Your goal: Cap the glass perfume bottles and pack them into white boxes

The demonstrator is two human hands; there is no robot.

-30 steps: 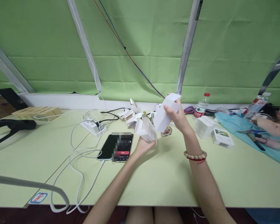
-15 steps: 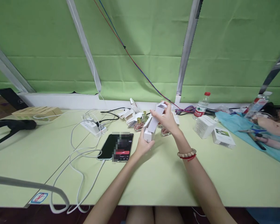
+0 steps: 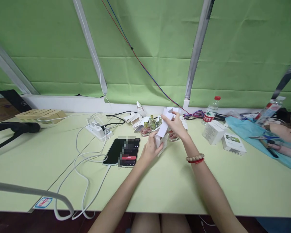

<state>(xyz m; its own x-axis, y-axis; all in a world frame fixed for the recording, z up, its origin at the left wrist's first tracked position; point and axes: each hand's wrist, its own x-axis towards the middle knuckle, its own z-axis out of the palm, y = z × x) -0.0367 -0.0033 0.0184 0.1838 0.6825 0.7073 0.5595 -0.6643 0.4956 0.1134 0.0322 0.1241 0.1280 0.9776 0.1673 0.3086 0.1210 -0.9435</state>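
A narrow white carton (image 3: 163,129) is tilted between my hands above the table. My left hand (image 3: 150,149) wraps round its lower end, where a white flap or second piece shows beside it. With thumb and fingers, my right hand (image 3: 176,126) grips the upper end. Small glass bottles with gold-green tops (image 3: 145,129) stand just behind and left of the carton, and another pinkish bottle (image 3: 173,136) is partly hidden by my right hand. Opened white cartons (image 3: 136,119) lie behind the bottles.
Two phones (image 3: 113,151) lie left of my hands, by white cables and a power strip (image 3: 97,131). To the right are a water bottle (image 3: 210,111), two white boxes (image 3: 233,144) and a blue cloth (image 3: 247,129) with tools. Another person's arm (image 3: 285,132) rests at far right.
Both hands and the carton have shifted slightly right. My left hand's fingers now wrap further over the lower end of the carton. The whole view has moved a little.
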